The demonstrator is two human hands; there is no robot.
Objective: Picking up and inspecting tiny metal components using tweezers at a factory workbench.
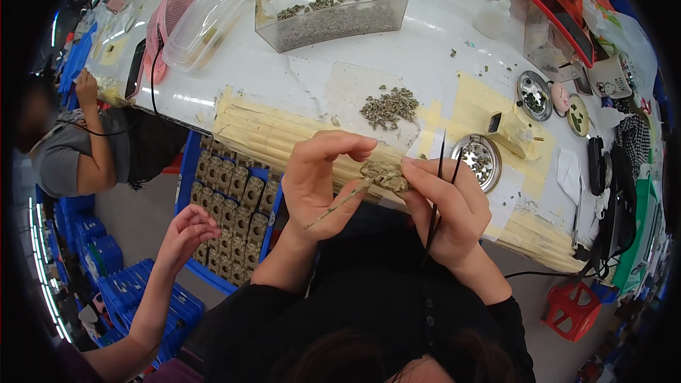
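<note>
Camouflage piece: small patterned part (386, 176), between the two hands at the centre; a thin camouflage strip (337, 206) runs from it toward 8 o'clock, across the left palm.
Right hand: hand (455, 211) with thumb and forefinger pinching the piece; black tweezers (432, 227) lodged among its fingers, tips toward 12 o'clock.
Left hand: hand (310, 181) with forefinger and thumb spread apart around the piece's left side; whether the thumb bears on it cannot be told.
Handling: a light pinch at the rim would probably suit so small a part, with the left thumb as a prop beneath; the strip looks slender and is best spared any bending.
Tweezers: tips best kept angled away from piece and skin while the fingertips do the work.
Loose parts: pile (389, 108) at 12 o'clock, steel dish (496, 173) at 3, clear bin (340, 32) at 11.
Blue crate: crate (186, 177) of camouflage housings (230, 202), at 9 o'clock, below table level.
Obstacles: taped yellow block (521, 136) beyond the dish, between 2 and 3 o'clock, apt to hinder rightward reach; raised taped edge (266, 122) under the hands; a co-worker's hand (189, 235) between 8 and 9, limiting elbow room.
</note>
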